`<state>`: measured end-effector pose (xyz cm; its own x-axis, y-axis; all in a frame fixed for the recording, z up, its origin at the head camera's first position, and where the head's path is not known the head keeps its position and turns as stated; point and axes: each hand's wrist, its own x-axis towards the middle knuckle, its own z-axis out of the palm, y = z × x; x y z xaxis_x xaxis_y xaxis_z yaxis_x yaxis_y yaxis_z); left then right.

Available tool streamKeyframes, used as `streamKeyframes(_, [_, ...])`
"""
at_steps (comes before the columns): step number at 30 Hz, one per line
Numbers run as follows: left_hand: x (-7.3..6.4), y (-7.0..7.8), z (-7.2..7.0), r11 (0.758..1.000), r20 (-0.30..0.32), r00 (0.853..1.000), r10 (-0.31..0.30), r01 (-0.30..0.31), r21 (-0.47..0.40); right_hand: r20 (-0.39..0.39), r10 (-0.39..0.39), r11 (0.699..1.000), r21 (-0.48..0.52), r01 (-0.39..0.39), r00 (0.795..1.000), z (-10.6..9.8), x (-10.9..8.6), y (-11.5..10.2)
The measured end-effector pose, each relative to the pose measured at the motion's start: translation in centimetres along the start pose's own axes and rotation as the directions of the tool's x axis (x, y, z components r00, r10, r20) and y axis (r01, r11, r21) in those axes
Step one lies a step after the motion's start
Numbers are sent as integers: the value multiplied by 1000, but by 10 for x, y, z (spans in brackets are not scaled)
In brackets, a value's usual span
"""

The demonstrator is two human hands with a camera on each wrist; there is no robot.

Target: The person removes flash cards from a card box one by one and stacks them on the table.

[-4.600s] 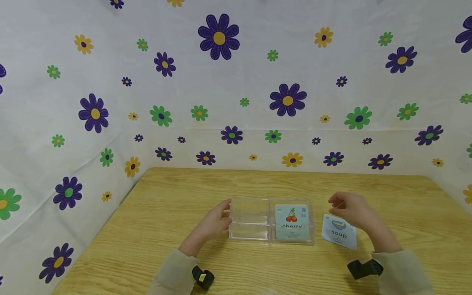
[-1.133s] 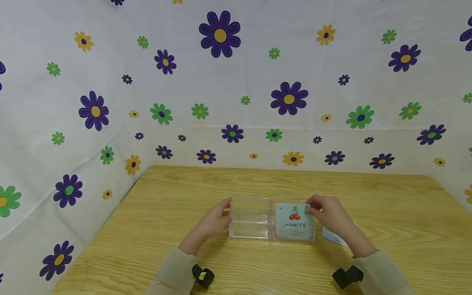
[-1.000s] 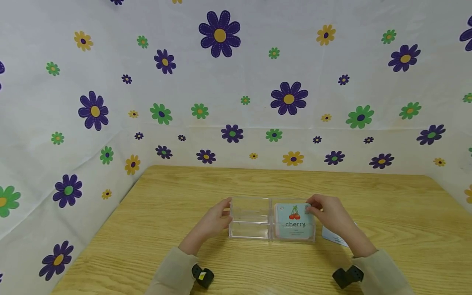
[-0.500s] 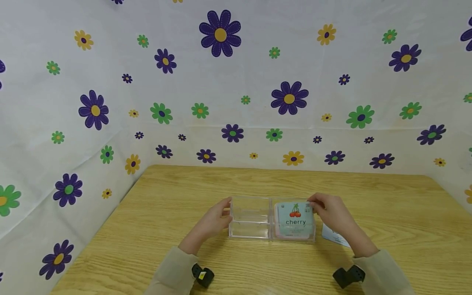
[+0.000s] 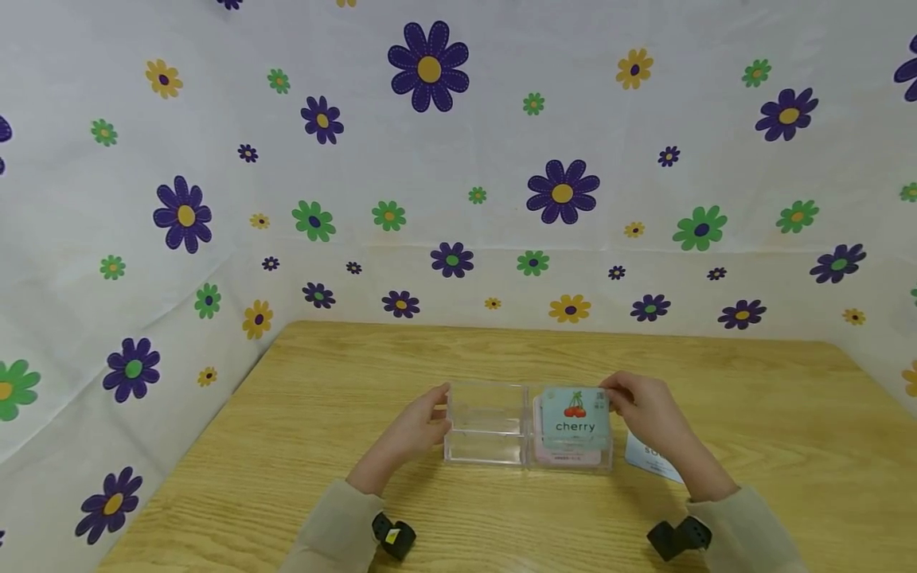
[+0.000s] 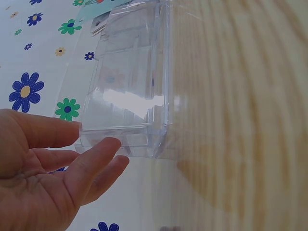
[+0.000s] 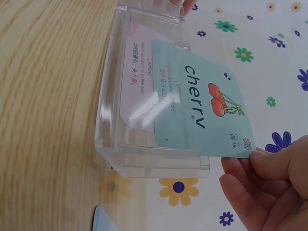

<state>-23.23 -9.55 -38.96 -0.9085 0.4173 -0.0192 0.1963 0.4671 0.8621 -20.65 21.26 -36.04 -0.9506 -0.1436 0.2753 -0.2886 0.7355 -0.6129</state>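
Note:
A clear plastic card box with two compartments stands on the table. My left hand holds its left end, fingertips and thumb at the end wall. In the right compartment, a pale green flash card printed "cherry" is partly raised. My right hand pinches that card by its upper right corner, thumb in front, as the right wrist view shows. Behind it leans a pink card with elephant text, still down in the box. A light blue "soup" card lies on the table, partly hidden by my right forearm.
The wooden table runs back to a white cloth printed with flowers. Black cameras sit on both wrists. The box's left compartment shows no cards.
My right hand has come from above the soup card to the box and taken the cherry card's corner. That card has slid upward, baring the pink card. My left hand stays put.

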Motion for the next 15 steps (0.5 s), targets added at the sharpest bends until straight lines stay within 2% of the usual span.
streamKeyframes(15, [0, -2, 1, 1000, -1, 1000, -6, 6, -15, -61, -12, 1000, 6, 13, 998, -1, -2, -3])
